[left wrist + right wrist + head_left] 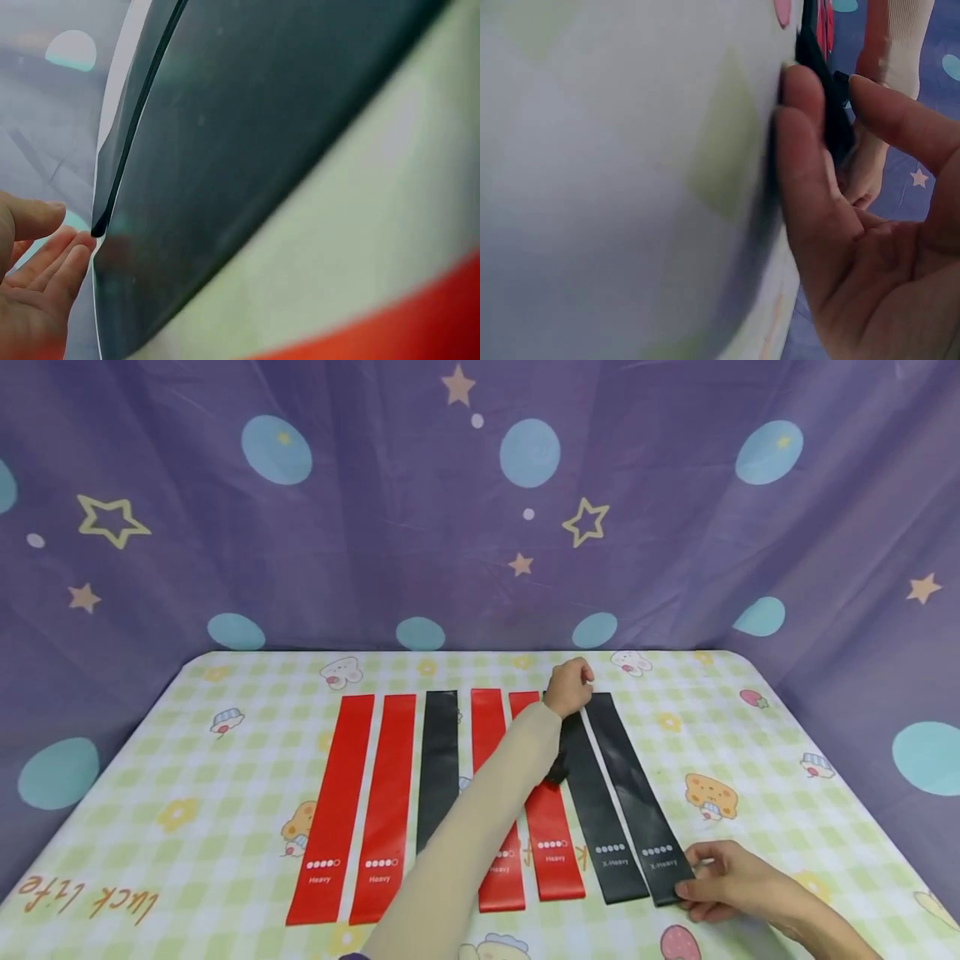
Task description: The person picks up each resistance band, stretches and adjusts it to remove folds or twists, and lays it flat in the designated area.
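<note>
Flat resistance bands lie side by side. The rightmost black band (633, 785), marked X-Heavy, has my right hand (738, 889) at its near right corner. In the right wrist view, the fingers (799, 142) touch the band's edge while the thumb (900, 120) stands apart. My left hand (570, 685) reaches across to the far ends of this band and the neighbouring black band (600, 818). Its fingers (67, 270) are loosely extended at the band ends in the left wrist view, with the thumb apart. The left sleeve covers parts of the middle bands.
To the left lie a red band (330, 810), another red band (386, 810) and a black band (438, 760). More red bands (558, 835) lie under the left forearm. A checked cloth (225, 827) covers the table, and a purple curtain (465, 527) hangs behind.
</note>
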Demonstrator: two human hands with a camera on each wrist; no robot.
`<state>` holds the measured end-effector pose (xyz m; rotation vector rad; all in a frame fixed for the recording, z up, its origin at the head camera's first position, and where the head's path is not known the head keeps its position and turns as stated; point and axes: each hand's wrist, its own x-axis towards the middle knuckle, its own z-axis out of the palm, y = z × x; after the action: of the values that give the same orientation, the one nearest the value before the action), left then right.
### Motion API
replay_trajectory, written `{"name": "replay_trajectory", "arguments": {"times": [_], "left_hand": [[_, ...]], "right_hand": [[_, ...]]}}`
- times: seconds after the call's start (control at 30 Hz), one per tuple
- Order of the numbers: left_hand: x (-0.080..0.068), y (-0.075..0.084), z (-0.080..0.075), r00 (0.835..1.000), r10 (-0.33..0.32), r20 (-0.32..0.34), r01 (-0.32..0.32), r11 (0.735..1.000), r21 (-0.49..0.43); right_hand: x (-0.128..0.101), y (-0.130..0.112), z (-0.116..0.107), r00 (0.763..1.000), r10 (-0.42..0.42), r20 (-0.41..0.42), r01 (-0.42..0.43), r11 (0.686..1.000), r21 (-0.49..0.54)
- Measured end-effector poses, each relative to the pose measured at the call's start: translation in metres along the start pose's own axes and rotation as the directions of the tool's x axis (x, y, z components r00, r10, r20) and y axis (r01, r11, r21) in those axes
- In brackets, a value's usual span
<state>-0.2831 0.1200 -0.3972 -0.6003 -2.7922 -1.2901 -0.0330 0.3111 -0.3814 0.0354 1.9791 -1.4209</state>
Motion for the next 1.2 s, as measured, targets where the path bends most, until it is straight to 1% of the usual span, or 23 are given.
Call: {"name": "replay_trajectory", "arguments": {"times": [0.13, 0.2, 0.3, 0.37, 0.47, 0.53, 0.6, 0.7, 0.8, 0.93, 1.03, 1.13, 1.17, 1.2], "left_hand": [[0.002, -0.005, -0.009, 1.0, -0.007, -0.02, 0.007, 1.0, 0.005], [0.002, -0.007, -0.014, 0.999, -0.006, -0.033, 0.006, 1.0, 0.004], [0.001, -0.012, -0.022, 0.999, -0.012, -0.047, 0.012, 1.0, -0.003], [0.001, -0.016, -0.028, 0.998, -0.029, -0.052, 0.028, 1.0, -0.014], [-0.001, -0.022, -0.042, 0.997, -0.055, -0.062, 0.052, 0.997, -0.049], [-0.001, -0.027, -0.054, 0.995, -0.068, -0.069, 0.063, 0.996, -0.067], [-0.003, -0.032, -0.066, 0.994, -0.077, -0.073, 0.071, 0.994, -0.085], [-0.005, -0.041, -0.083, 0.992, -0.087, -0.091, 0.079, 0.993, -0.092], [-0.011, -0.05, -0.097, 0.988, -0.1, -0.117, 0.089, 0.991, -0.099], [-0.019, -0.06, -0.112, 0.984, -0.123, -0.126, 0.109, 0.988, -0.111], [-0.026, -0.062, -0.122, 0.986, -0.12, -0.119, 0.105, 0.987, -0.122], [-0.031, -0.061, -0.13, 0.988, -0.094, -0.118, 0.08, 0.99, -0.115], [-0.032, -0.06, -0.132, 0.989, -0.085, -0.119, 0.072, 0.991, -0.109], [-0.033, -0.06, -0.135, 0.99, -0.08, -0.114, 0.068, 0.992, -0.108]], "right_hand": [[-0.001, -0.005, -0.008, 1.0, 0.014, -0.025, -0.017, 0.992, -0.124], [-0.002, -0.008, -0.013, 0.999, 0.016, -0.041, -0.023, 0.986, -0.168], [-0.002, -0.012, -0.02, 0.998, -0.013, -0.055, 0.001, 0.977, -0.213], [0.0, -0.017, -0.024, 0.998, -0.033, -0.055, 0.02, 0.974, -0.225], [0.007, -0.025, -0.028, 0.996, -0.063, -0.056, 0.047, 0.966, -0.252], [0.014, -0.03, -0.03, 0.993, -0.097, -0.062, 0.077, 0.959, -0.274], [0.021, -0.034, -0.031, 0.985, -0.149, -0.092, 0.111, 0.938, -0.328], [0.033, -0.041, -0.03, 0.963, -0.228, -0.146, 0.147, 0.894, -0.424], [0.048, -0.049, -0.028, 0.943, -0.267, -0.198, 0.14, 0.859, -0.492], [0.071, -0.059, -0.033, 0.927, -0.279, -0.249, 0.111, 0.841, -0.53], [0.088, -0.067, -0.041, 0.919, -0.284, -0.272, 0.095, 0.832, -0.546], [0.108, -0.074, -0.051, 0.906, -0.327, -0.268, 0.134, 0.823, -0.552], [0.116, -0.074, -0.056, 0.892, -0.373, -0.256, 0.18, 0.812, -0.555], [0.123, -0.077, -0.059, 0.884, -0.392, -0.256, 0.193, 0.803, -0.565]]}}
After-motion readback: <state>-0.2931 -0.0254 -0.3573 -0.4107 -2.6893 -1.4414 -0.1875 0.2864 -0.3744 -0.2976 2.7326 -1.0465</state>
